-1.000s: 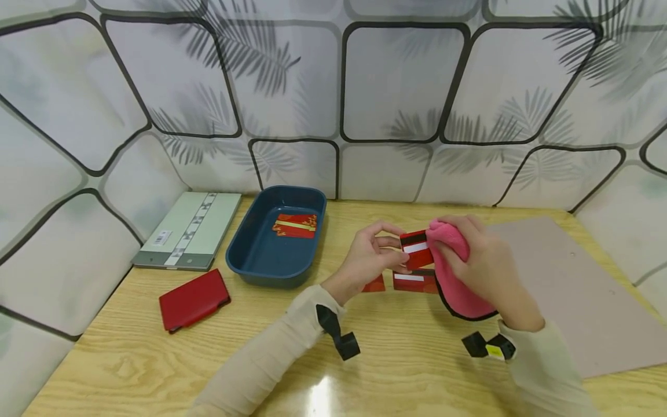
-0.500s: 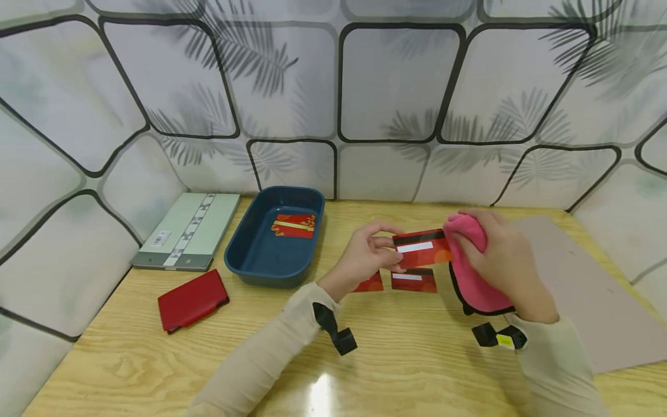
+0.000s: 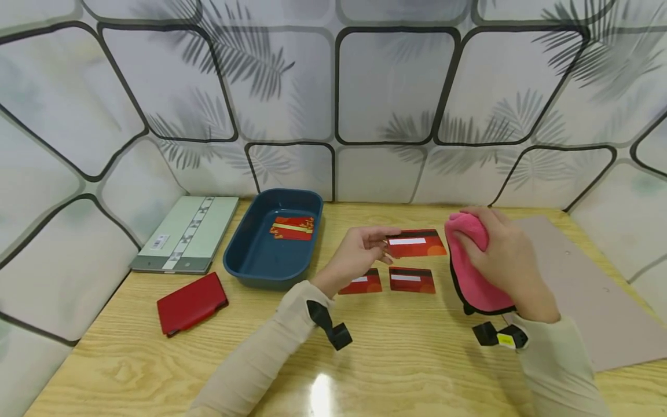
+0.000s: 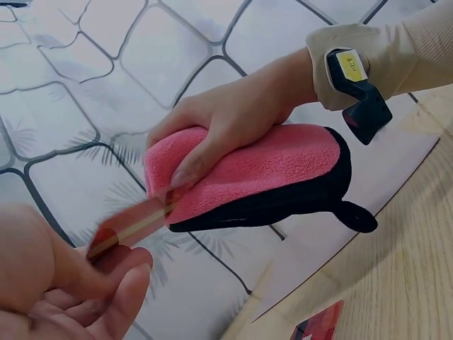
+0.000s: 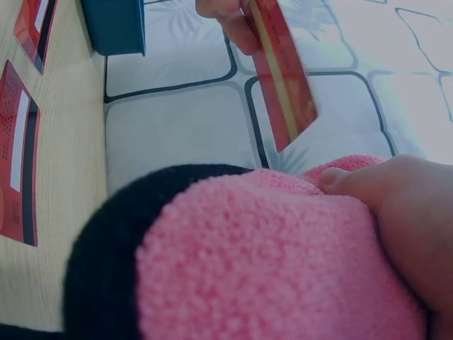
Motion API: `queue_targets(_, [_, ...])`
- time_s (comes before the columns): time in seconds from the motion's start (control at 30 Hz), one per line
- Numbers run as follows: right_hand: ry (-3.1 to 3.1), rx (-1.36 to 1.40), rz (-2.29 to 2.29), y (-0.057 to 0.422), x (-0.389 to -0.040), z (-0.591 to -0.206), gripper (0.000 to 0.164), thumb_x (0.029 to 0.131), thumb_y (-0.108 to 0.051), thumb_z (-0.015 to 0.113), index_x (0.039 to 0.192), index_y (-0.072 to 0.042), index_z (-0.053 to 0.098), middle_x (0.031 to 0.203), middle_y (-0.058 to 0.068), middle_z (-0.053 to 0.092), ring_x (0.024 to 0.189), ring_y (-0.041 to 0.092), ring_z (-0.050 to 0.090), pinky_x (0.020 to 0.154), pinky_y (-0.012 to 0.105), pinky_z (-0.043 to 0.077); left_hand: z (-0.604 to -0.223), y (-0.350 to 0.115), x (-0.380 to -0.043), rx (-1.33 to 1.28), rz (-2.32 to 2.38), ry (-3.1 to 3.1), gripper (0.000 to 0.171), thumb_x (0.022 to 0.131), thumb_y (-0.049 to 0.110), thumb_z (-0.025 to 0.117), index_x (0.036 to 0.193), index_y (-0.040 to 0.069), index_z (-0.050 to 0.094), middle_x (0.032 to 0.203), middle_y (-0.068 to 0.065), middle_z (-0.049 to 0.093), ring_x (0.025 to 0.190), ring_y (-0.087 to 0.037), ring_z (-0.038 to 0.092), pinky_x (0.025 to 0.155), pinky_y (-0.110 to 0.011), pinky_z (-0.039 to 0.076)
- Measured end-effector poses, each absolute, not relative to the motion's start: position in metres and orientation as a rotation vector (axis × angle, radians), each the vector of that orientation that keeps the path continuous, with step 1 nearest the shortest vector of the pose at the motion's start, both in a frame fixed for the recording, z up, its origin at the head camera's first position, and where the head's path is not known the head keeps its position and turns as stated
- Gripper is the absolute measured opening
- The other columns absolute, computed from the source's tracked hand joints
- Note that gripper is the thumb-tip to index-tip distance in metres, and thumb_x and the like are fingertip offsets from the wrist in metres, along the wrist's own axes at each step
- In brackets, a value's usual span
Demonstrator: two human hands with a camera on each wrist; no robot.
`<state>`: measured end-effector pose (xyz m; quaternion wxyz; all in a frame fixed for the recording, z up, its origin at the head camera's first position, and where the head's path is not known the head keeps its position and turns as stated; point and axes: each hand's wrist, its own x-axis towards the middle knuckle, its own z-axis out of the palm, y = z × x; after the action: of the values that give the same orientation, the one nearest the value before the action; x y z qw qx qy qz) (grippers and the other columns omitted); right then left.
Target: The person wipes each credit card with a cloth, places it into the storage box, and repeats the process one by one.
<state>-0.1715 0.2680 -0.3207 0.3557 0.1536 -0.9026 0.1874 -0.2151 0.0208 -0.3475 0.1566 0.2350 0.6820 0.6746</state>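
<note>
A red card (image 3: 417, 244) with a black stripe and a white strip is pinched by its left end in my left hand (image 3: 358, 255), raised over the table. My right hand (image 3: 497, 255) grips a folded pink cloth (image 3: 479, 286) with black edging, just right of the card. In the right wrist view a gap shows between the card (image 5: 287, 85) and the cloth (image 5: 262, 262). Two similar red cards lie below on the wood, one nearer the middle (image 3: 411, 280) and one partly behind my left wrist (image 3: 367, 282).
A blue tray (image 3: 245, 277) holds a red card with a gold band (image 3: 292, 228). Left of it lie a pale green notebook (image 3: 182, 231) and a red card holder (image 3: 191, 304). A flat grey-pink board (image 3: 583, 301) lies at the right, partly under my right arm.
The cloth was over the card's right end and has slid off to the right. The card has turned more level and come clear of the cloth, still in my left hand.
</note>
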Motion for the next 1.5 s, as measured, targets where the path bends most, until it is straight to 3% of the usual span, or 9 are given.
queue_targets(0.1, [-2.335, 0.394, 0.484, 0.268, -0.171, -0.321, 0.036, 0.077, -0.011, 0.077, 0.11, -0.008, 0.061, 0.098, 0.017, 0.065, 0.083, 0.039, 0.064, 0.066, 0.056, 0.051, -0.349, 0.02, -0.216, 0.74, 1.876, 1.994, 0.039, 0.092, -0.009, 0.053, 0.13, -0.002, 0.058, 0.092, -0.025, 0.068, 0.086, -0.036, 0.068, 0.082, -0.042, 0.058])
queue_targets(0.23, [-2.339, 0.392, 0.486, 0.268, -0.171, -0.321, 0.037, 0.077, -0.011, 0.077, 0.11, -0.008, 0.061, 0.098, 0.017, 0.065, 0.083, 0.039, 0.064, 0.066, 0.056, 0.05, -0.35, 0.021, -0.215, 0.727, 1.857, 1.968, 0.031, 0.096, 0.001, 0.056, 0.126, -0.002, 0.061, 0.101, -0.025, 0.07, 0.073, -0.021, 0.069, 0.076, -0.036, 0.058])
queue_targets(0.3, [-2.342, 0.39, 0.487, 0.268, -0.172, -0.321, 0.037, 0.077, -0.011, 0.077, 0.11, -0.008, 0.061, 0.099, 0.017, 0.065, 0.084, 0.039, 0.064, 0.067, 0.056, 0.05, -0.35, 0.021, -0.215, 0.695, 1.86, 1.945, 0.026, 0.098, 0.006, 0.054, 0.12, -0.004, 0.064, 0.096, -0.02, 0.071, 0.061, -0.011, 0.063, 0.063, -0.027, 0.054])
queue_targets(0.43, [-2.355, 0.384, 0.487, 0.269, -0.171, -0.321, 0.038, 0.077, -0.011, 0.077, 0.111, -0.009, 0.061, 0.1, 0.017, 0.064, 0.085, 0.039, 0.063, 0.067, 0.057, 0.051, -0.35, 0.022, -0.213, 0.677, 1.857, 1.943, 0.025, 0.1, 0.011, 0.05, 0.11, -0.007, 0.065, 0.07, -0.004, 0.067, 0.044, -0.009, 0.047, 0.045, -0.021, 0.036])
queue_targets(0.7, [-2.35, 0.391, 0.483, 0.269, -0.17, -0.32, 0.037, 0.078, -0.01, 0.076, 0.111, -0.008, 0.061, 0.1, 0.018, 0.065, 0.082, 0.04, 0.063, 0.066, 0.057, 0.051, -0.35, 0.025, -0.212, 0.562, 1.879, 1.948, 0.025, 0.103, 0.016, 0.045, 0.094, -0.002, 0.059, 0.049, 0.002, 0.044, 0.041, -0.01, 0.032, 0.041, -0.021, 0.023])
queue_targets(0.8, [-2.336, 0.397, 0.47, 0.267, -0.169, -0.32, 0.038, 0.076, -0.011, 0.077, 0.11, -0.007, 0.061, 0.099, 0.018, 0.065, 0.08, 0.04, 0.064, 0.064, 0.056, 0.051, -0.352, 0.026, -0.213, 0.552, 1.875, 1.951, 0.022, 0.104, 0.014, 0.042, 0.093, -0.001, 0.054, 0.047, 0.001, 0.045, 0.039, -0.012, 0.032, 0.039, -0.022, 0.025])
queue_targets(0.97, [-2.315, 0.436, 0.456, 0.259, -0.167, -0.318, 0.039, 0.075, -0.013, 0.08, 0.109, -0.007, 0.062, 0.1, 0.016, 0.066, 0.081, 0.039, 0.065, 0.062, 0.054, 0.051, -0.354, 0.027, -0.212, 0.589, 1.871, 1.911, 0.012, 0.103, 0.01, 0.041, 0.109, 0.0, 0.045, 0.05, -0.001, 0.052, 0.037, -0.012, 0.041, 0.038, -0.022, 0.031])
queue_targets(1.1, [-2.316, 0.46, 0.447, 0.252, -0.166, -0.317, 0.04, 0.074, -0.014, 0.081, 0.109, -0.006, 0.063, 0.099, 0.016, 0.066, 0.081, 0.039, 0.065, 0.063, 0.053, 0.052, -0.354, 0.027, -0.211, 0.623, 1.882, 1.855, 0.018, 0.103, 0.01, 0.042, 0.119, 0.001, 0.038, 0.053, -0.002, 0.054, 0.04, -0.013, 0.047, 0.039, -0.021, 0.039])
queue_targets(1.5, [-2.365, 0.475, 0.447, 0.246, -0.164, -0.319, 0.04, 0.076, -0.01, 0.08, 0.111, -0.005, 0.061, 0.099, 0.016, 0.064, 0.082, 0.035, 0.065, 0.065, 0.053, 0.054, -0.356, 0.03, -0.208, 0.801, 1.853, 1.789, 0.014, 0.104, 0.007, 0.038, 0.117, 0.003, 0.033, 0.056, -0.002, 0.057, 0.042, -0.013, 0.053, 0.042, -0.022, 0.04])
